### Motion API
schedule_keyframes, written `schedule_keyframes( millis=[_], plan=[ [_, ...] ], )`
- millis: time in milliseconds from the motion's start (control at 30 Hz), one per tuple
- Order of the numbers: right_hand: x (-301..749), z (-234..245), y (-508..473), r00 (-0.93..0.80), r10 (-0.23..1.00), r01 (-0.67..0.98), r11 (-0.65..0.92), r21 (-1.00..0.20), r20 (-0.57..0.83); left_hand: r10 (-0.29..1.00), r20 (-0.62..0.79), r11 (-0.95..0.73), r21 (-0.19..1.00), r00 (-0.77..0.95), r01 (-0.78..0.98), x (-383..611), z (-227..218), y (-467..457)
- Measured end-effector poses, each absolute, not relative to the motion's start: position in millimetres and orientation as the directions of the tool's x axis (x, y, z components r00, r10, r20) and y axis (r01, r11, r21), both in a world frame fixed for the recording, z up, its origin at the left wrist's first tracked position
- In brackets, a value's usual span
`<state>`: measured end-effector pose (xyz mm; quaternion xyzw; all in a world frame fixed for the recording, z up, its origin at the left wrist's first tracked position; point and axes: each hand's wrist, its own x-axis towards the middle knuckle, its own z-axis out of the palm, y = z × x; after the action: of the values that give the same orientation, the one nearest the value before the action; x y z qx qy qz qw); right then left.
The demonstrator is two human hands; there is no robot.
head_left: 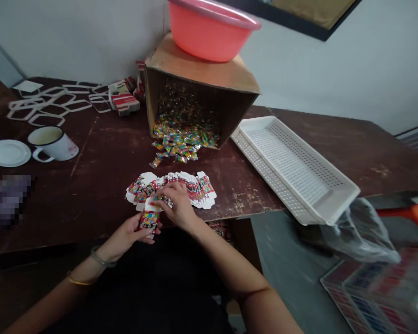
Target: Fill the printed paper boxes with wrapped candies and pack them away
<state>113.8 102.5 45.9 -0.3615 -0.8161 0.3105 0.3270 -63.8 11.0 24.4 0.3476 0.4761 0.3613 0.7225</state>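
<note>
My left hand [134, 232] is wrapped around a small red printed carton [149, 220], held upright at the table's front edge with its white top flaps raised. Over that opening is my right hand [177, 202], fingers pinched together on a small wrapped candy [156, 198], of which only a bit of colour shows. Just behind both hands lies a row of flat, overlapping red-and-white cartons [195, 188]. Beyond it, colourful wrapped candies [181, 141] spill from a cardboard box [204, 72] lying on its side.
A pink basin [209, 30] rests on the cardboard box. To the right, a white perforated basket [292, 167] juts past the table edge. An enamel mug [52, 144] and white lid [9, 153] stand left. Paper bands [59, 99] and stacked cartons [123, 99] lie behind.
</note>
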Motion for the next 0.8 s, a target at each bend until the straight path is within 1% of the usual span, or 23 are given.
schedule_keyframes(
  millis=[100, 167, 200, 233, 267, 300, 333, 367, 400, 433, 467, 500, 533, 600, 667, 733, 767, 800],
  plan=[
    [111.9, 39.8, 91.4, -0.61, 0.743, 0.358, 0.569, -0.74, 0.277, 0.865, -0.418, 0.477, 0.856, 0.276, -0.2, -62.8, 26.0, 9.1],
    [111.1, 34.5, 79.1, -0.63, 0.741, 0.31, 0.516, -0.798, 0.234, 0.858, -0.443, 0.497, 0.845, 0.262, -0.198, -63.2, 24.7, 7.5],
    [111.3, 31.0, 73.1, -0.608, 0.763, 0.269, 0.457, -0.848, 0.218, 0.85, -0.462, 0.515, 0.83, 0.253, -0.214, -63.2, 23.4, 6.9],
    [111.7, 26.7, 67.6, -0.56, 0.806, 0.207, 0.362, -0.909, 0.194, 0.843, -0.479, 0.531, 0.812, 0.243, -0.241, -62.9, 22.0, 6.6],
    [112.2, 21.6, 62.8, -0.5, 0.855, 0.117, 0.226, -0.967, 0.139, 0.838, -0.493, 0.544, 0.793, 0.233, -0.274, -62.6, 20.5, 6.6],
    [112.9, 15.9, 58.8, -0.451, 0.891, 0.005, 0.05, -0.999, 0.042, 0.83, -0.509, 0.557, 0.774, 0.227, -0.3, -62.2, 19.1, 7.1],
    [113.5, 10.0, 55.8, -0.434, 0.897, -0.116, -0.15, -0.982, -0.085, 0.82, -0.527, 0.572, 0.758, 0.222, -0.315, -62.0, 17.8, 8.0],
    [114.0, 4.4, 53.8, -0.46, 0.862, -0.225, -0.346, -0.911, -0.214, 0.809, -0.545, 0.587, 0.744, 0.219, -0.317, -62.1, 16.7, 9.3],
    [114.6, -0.2, 52.7, -0.519, 0.797, -0.302, -0.51, -0.805, -0.31, 0.799, -0.559, 0.601, 0.734, 0.22, -0.316, -62.5, 16.0, 10.8],
    [115.1, -3.5, 52.5, -0.583, 0.726, -0.343, -0.627, -0.699, -0.365, 0.79, -0.569, 0.613, 0.724, 0.229, -0.317, -63.3, 15.6, 12.5],
    [115.7, -5.3, 53.3, -0.63, 0.672, -0.364, -0.698, -0.617, -0.389, 0.783, -0.571, 0.622, 0.714, 0.246, -0.321, -64.3, 15.6, 14.1],
    [116.2, -5.6, 54.8, -0.656, 0.642, -0.374, -0.733, -0.568, -0.397, 0.779, -0.568, 0.627, 0.709, 0.264, -0.325, -65.4, 16.0, 15.5],
    [116.8, -4.6, 56.9, -0.669, 0.627, -0.373, -0.747, -0.55, -0.398, 0.78, -0.562, 0.626, 0.71, 0.275, -0.323, -66.3, 16.9, 16.8],
    [117.8, 0.1, 62.6, -0.672, 0.621, -0.344, -0.744, -0.573, -0.403, 0.795, -0.548, 0.605, 0.744, 0.259, -0.285, -66.4, 19.4, 18.5],
    [118.9, 6.3, 68.9, -0.653, 0.636, -0.282, -0.709, -0.646, -0.412, 0.833, -0.512, 0.551, 0.804, 0.212, -0.222, -63.8, 21.9, 19.5],
    [120.4, 13.1, 74.0, -0.631, 0.666, -0.18, -0.624, -0.761, -0.397, 0.861, -0.472, 0.503, 0.845, 0.19, -0.18, -58.9, 22.5, 20.7],
    [121.3, 16.6, 75.5, -0.62, 0.699, -0.127, -0.538, -0.833, -0.357, 0.865, -0.464, 0.495, 0.85, 0.19, -0.178, -56.2, 21.6, 21.6],
    [122.5, 20.1, 76.2, -0.615, 0.734, -0.075, -0.417, -0.906, -0.287, 0.864, -0.468, 0.499, 0.845, 0.187, -0.192, -53.6, 20.0, 22.7]
  ],
)
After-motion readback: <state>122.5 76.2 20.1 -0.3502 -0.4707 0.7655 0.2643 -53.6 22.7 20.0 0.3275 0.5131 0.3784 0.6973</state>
